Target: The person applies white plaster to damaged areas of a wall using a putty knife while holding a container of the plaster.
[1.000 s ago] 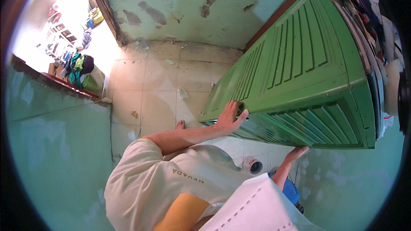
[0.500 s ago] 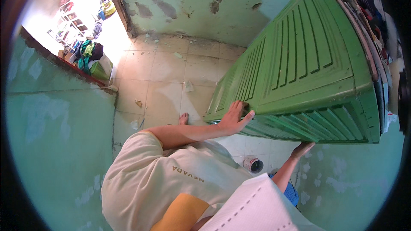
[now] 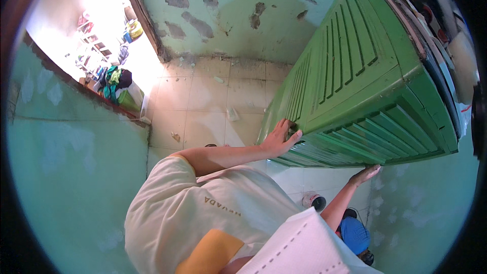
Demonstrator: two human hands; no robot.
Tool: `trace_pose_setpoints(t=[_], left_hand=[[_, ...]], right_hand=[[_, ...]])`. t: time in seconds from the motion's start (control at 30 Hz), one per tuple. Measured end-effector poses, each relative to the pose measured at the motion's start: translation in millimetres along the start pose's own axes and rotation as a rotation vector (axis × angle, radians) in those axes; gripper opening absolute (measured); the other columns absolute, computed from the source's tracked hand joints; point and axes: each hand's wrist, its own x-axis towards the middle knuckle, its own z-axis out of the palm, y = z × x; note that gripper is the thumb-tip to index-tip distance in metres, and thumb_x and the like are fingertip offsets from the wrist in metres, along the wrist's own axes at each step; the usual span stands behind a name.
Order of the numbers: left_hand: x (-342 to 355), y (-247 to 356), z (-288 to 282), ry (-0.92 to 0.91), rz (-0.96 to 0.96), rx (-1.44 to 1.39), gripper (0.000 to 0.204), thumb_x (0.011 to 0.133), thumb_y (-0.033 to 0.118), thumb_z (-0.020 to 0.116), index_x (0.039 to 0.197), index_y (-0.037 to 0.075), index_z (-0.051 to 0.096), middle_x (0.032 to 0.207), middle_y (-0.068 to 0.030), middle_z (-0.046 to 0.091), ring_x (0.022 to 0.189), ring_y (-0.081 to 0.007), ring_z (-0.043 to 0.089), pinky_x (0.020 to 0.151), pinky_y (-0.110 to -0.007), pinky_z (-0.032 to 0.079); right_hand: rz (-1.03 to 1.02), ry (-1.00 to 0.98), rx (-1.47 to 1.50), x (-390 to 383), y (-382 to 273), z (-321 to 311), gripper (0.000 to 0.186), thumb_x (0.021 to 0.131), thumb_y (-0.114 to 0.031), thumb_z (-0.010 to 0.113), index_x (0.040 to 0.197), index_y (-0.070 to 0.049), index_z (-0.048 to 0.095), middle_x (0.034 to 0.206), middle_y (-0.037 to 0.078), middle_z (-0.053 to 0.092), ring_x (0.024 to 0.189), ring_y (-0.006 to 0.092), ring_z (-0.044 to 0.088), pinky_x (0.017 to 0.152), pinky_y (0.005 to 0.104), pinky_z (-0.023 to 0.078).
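A tall green cabinet (image 3: 350,91) with raised slatted panels stands to my right, its near side facing me at a slant. My left hand (image 3: 279,141) grips the cabinet's near corner edge, thumb spread from the fingers beside a dark recess; the fingertips are partly hidden. Farther right, my right hand (image 3: 365,174) holds the lower rear edge of the same side, the fingers against it and partly out of sight.
Papers and mixed items (image 3: 431,25) are piled on the cabinet's top. Behind my right arm are a round tin (image 3: 314,201) and a blue object (image 3: 355,235). Debris lies on the tiled floor (image 3: 205,124). A doorway at upper left shows a clothes heap (image 3: 115,83).
The cabinet has turned slightly, and its near side shows more. Both hands stay on it, the right a little farther right. The room has shifted in view, and more of the blue object shows.
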Motion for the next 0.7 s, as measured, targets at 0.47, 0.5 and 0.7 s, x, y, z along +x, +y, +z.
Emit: trace_pose_setpoints(t=[0.47,0.5,0.7], left_hand=[[111.5,-73.7,-68.0,-0.262,-0.018,-0.184,0.055,0.097,0.051,0.048,0.109,-0.002,0.054,0.106,-0.0219,0.062,0.097,-0.0306,0.063,0.087,-0.040,0.049],[139.2,-92.5,-71.5,-0.245,0.007,-0.185,0.056,0.097,0.051,0.049,0.109,-0.003,0.055,0.105,-0.0227,0.063,0.096,-0.0310,0.063,0.087,-0.040,0.049],[277.0,-101.6,-125.9,-0.122,0.018,-0.157,0.068,0.096,0.060,0.043,0.113,-0.005,0.054,0.098,-0.0247,0.064,0.098,-0.0369,0.062,0.088,-0.045,0.047]], right_hand=[[0.120,0.156,-0.374,-154.3,-93.9,63.8,0.068,0.102,-0.042,0.042,0.149,0.004,0.023,0.146,0.026,0.037,0.136,0.0333,0.039,0.111,0.0435,0.033],[0.094,0.175,-0.351,-161.0,-98.1,69.0,0.070,0.102,-0.045,0.042,0.149,0.003,0.022,0.147,0.026,0.035,0.136,0.0333,0.038,0.112,0.0447,0.032],[-0.169,0.288,-0.351,-186.7,-187.3,174.8,0.081,0.098,-0.058,0.040,0.150,0.001,0.021,0.150,0.024,0.032,0.138,0.0339,0.034,0.112,0.0479,0.029]])
